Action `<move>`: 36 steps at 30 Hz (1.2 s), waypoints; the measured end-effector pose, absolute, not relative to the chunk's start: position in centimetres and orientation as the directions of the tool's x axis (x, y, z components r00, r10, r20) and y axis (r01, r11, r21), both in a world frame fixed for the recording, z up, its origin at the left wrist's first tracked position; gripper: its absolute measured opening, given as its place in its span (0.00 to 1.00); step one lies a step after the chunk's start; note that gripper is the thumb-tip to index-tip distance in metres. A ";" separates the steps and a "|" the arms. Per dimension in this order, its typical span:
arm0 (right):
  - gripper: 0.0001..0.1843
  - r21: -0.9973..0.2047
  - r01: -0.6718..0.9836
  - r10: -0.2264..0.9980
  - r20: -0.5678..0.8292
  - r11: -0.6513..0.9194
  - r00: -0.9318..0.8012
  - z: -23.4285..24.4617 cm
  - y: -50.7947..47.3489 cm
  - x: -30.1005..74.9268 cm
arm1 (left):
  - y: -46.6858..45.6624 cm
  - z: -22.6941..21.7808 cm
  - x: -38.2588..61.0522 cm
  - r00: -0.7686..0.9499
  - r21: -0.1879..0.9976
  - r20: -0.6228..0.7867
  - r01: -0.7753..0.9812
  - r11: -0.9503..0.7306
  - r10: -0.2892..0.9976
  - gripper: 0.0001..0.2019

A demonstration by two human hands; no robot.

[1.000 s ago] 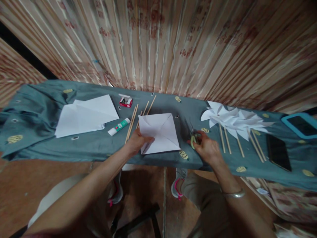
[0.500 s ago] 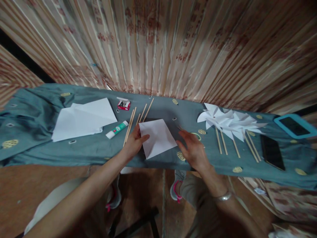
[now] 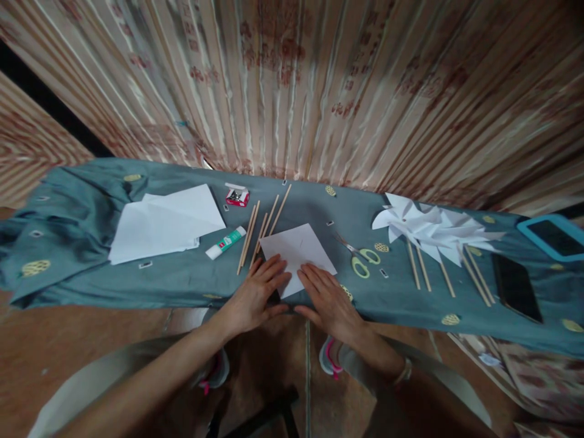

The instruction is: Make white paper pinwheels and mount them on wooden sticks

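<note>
A square sheet of white paper (image 3: 302,244) lies flat near the table's front edge, turned a little, with its lower part under my fingers. My left hand (image 3: 255,295) rests on its left side, fingers stretched out. On the lower right side of the sheet lies my right hand (image 3: 329,299), flat with its fingers extended. Neither hand grips anything. Just right of the paper is a pair of scissors (image 3: 360,254) with pale green handles, blades pointing away to the upper left. Several wooden sticks (image 3: 249,237) lie left of the paper, some close to its edge.
Left are a glue stick (image 3: 225,242), a red box of metal pins (image 3: 237,196) and a stack of white paper (image 3: 159,225). Paper pinwheels on sticks (image 3: 433,225) lie right, beside a black phone (image 3: 516,286) and a blue-framed tablet (image 3: 554,236). A curtain hangs behind.
My right hand has left the scissors and come down onto the paper. My left hand, earlier pinching the paper's left edge, now lies spread on it. The view has shifted slightly.
</note>
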State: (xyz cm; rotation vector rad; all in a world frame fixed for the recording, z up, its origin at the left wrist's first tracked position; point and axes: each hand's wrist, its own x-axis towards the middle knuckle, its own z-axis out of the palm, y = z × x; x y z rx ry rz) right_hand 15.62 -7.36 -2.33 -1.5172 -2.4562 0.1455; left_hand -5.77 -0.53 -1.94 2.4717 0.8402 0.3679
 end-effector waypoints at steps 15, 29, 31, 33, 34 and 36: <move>0.22 -0.317 0.837 0.868 0.381 0.447 -0.320 -2.0 -5.2 15.9 | -0.8 -2.5 -4.9 0.819 0.285 0.255 0.445 -0.849 0.514 0.08; 0.18 -0.098 0.748 0.751 0.179 0.657 -0.636 2.9 4.2 4.5 | -1.4 -1.3 -5.0 0.839 0.376 0.112 0.460 -0.804 0.532 0.09; 0.19 -0.035 0.729 0.724 0.159 0.683 -0.671 2.5 5.7 3.0 | -1.5 -1.5 -5.0 0.837 0.374 0.135 0.453 -0.809 0.531 0.11; 0.15 0.007 0.703 0.697 0.125 0.711 -0.706 2.0 6.7 1.8 | -1.6 -1.7 -5.1 0.830 0.366 0.146 0.461 -0.808 0.539 0.13; 0.13 0.019 0.695 0.690 0.103 0.719 -0.716 1.8 7.0 1.4 | -1.7 -1.7 -5.1 0.827 0.372 0.144 0.464 -0.804 0.544 0.13; 0.11 0.009 0.701 0.699 0.077 0.713 -0.711 1.5 7.2 1.0 | -1.8 -1.6 -5.4 0.823 0.408 0.137 0.460 -0.788 0.552 0.13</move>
